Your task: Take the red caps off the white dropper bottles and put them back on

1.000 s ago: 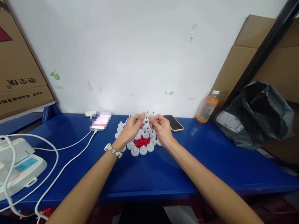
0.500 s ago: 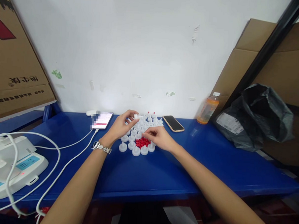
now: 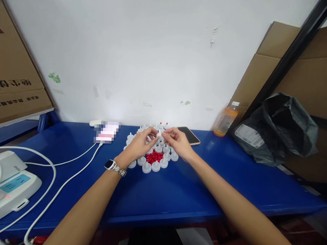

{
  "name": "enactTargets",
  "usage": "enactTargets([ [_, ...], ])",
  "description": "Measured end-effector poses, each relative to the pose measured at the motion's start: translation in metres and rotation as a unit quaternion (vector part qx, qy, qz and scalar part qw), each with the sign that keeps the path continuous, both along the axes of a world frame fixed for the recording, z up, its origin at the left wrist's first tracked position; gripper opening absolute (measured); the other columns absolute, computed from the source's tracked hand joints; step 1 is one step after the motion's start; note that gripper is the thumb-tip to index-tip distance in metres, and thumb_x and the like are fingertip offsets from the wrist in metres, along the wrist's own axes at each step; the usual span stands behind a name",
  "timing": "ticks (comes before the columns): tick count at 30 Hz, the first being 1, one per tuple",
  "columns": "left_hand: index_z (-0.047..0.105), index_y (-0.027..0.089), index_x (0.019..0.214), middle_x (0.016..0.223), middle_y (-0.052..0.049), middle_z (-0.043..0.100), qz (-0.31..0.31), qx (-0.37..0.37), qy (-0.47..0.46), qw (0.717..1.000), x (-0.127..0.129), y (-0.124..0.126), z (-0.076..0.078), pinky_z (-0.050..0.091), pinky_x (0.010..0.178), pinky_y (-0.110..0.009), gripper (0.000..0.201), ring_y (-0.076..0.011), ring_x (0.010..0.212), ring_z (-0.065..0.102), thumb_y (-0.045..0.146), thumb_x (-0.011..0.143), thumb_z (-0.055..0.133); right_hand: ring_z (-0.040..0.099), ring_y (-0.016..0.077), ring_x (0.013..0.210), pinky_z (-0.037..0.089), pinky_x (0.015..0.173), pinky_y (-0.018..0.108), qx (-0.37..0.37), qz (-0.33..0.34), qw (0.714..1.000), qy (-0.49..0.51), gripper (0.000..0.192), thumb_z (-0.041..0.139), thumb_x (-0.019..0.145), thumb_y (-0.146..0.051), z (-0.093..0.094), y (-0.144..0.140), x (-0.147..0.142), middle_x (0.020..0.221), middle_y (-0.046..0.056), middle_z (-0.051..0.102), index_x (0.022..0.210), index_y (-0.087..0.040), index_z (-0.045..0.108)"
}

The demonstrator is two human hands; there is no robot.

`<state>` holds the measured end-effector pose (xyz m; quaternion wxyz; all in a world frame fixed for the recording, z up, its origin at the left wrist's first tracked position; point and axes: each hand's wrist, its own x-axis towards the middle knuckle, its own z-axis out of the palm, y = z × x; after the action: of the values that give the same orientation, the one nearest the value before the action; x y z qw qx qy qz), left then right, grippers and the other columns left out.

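Two bare hands meet above a cluster of small white plastic caps [image 3: 146, 167] on the blue tabletop [image 3: 176, 195]. At the far left edge a cardboard box [image 3: 10, 90] leans by the wall, and a white power strip [image 3: 11, 188] sits near it with white cables [image 3: 69, 176] running right toward a phone [image 3: 106, 131] lying by the wall. The left hand [image 3: 139, 146], a watch [image 3: 115, 167] on its wrist, has its grip pinched together on a small white piece [image 3: 159, 135] held above the caps. The right hand [image 3: 179, 143] faces it, its fingertips closed on the same piece from the right side, so both hands touch it at once. Under the hands a heap of small red pieces [image 3: 154, 156] lies ringed by the white caps, a few of the far ones carrying red tips. Right of the hands a dark phone [image 3: 189, 135] lies flat, then an orange drink bottle [image 3: 225, 118] stands by the wall. At the far right a black plastic bag [image 3: 279, 127] slumps against brown cardboard [image 3: 314, 75].
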<state>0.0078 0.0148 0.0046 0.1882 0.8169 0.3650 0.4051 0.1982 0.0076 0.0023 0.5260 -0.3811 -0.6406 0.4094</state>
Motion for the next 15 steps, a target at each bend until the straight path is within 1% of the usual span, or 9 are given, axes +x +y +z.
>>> enactTargets([
  [2,0.059,0.022,0.104,0.096,-0.004,0.070,-0.003,0.001,-0.003,1.000,0.001,0.001,-0.001,0.051,0.076,-0.032,0.019,-0.0183,0.088,0.066,0.038,0.095,0.053,0.047,0.0103,0.051,0.033,0.053,0.025,-0.036,0.003,0.999,0.020,0.042,0.076,0.073,-0.055,0.003,0.002,0.000,0.059,-0.002,0.061,0.087,-0.018,0.061],
  [4,0.059,0.023,0.105,0.096,-0.003,0.070,-0.005,0.007,-0.007,1.000,0.001,0.002,-0.002,0.050,0.076,-0.032,0.018,-0.0185,0.090,0.065,0.037,0.096,0.052,0.046,0.0099,0.051,0.032,0.051,0.025,-0.068,0.011,0.997,0.022,0.043,0.078,0.071,-0.053,0.009,0.003,0.001,0.057,-0.004,0.059,0.090,-0.019,0.061],
  [7,0.060,0.024,0.108,0.097,-0.003,0.070,-0.009,0.020,-0.001,1.000,0.002,0.003,0.000,0.050,0.076,-0.032,0.018,-0.0188,0.089,0.065,0.033,0.097,0.050,0.040,0.0086,0.049,0.027,0.049,0.024,-0.085,0.060,0.994,-0.024,0.040,0.079,0.070,-0.048,0.021,0.006,0.005,0.054,-0.007,0.052,0.092,-0.019,0.063],
  [9,0.062,0.024,0.108,0.097,-0.002,0.071,-0.008,0.033,0.008,0.999,0.003,0.003,0.002,0.050,0.076,-0.033,0.018,-0.0185,0.086,0.065,0.030,0.097,0.049,0.035,0.0074,0.048,0.023,0.049,0.024,-0.075,0.078,0.993,-0.054,0.034,0.078,0.071,-0.046,0.027,0.011,0.008,0.053,-0.008,0.048,0.085,-0.018,0.065],
  [11,0.062,0.024,0.111,0.099,-0.003,0.071,0.002,0.046,0.013,0.999,0.005,0.003,0.003,0.050,0.078,-0.034,0.020,-0.0180,0.083,0.064,0.028,0.096,0.049,0.034,0.0070,0.049,0.023,0.049,0.024,-0.056,0.068,0.994,-0.059,0.029,0.075,0.073,-0.044,0.031,0.020,0.012,0.054,-0.007,0.049,0.078,-0.017,0.065],
  [13,0.059,0.024,0.120,0.103,-0.003,0.071,0.017,0.051,0.011,0.998,0.006,0.004,0.003,0.050,0.077,-0.034,0.026,-0.0182,0.085,0.063,0.028,0.096,0.050,0.041,0.0079,0.051,0.029,0.051,0.024,-0.026,0.041,0.998,-0.051,0.025,0.074,0.074,-0.040,0.033,0.034,0.017,0.058,-0.004,0.055,0.077,-0.017,0.065],
  [15,0.055,0.024,0.125,0.106,-0.004,0.070,0.036,0.051,0.010,0.998,0.006,0.006,0.002,0.051,0.077,-0.034,0.030,-0.0187,0.088,0.063,0.029,0.096,0.050,0.049,0.0102,0.056,0.035,0.054,0.025,0.017,-0.009,0.998,-0.064,0.020,0.072,0.075,-0.035,0.034,0.053,0.024,0.063,0.000,0.062,0.077,-0.016,0.066],
])
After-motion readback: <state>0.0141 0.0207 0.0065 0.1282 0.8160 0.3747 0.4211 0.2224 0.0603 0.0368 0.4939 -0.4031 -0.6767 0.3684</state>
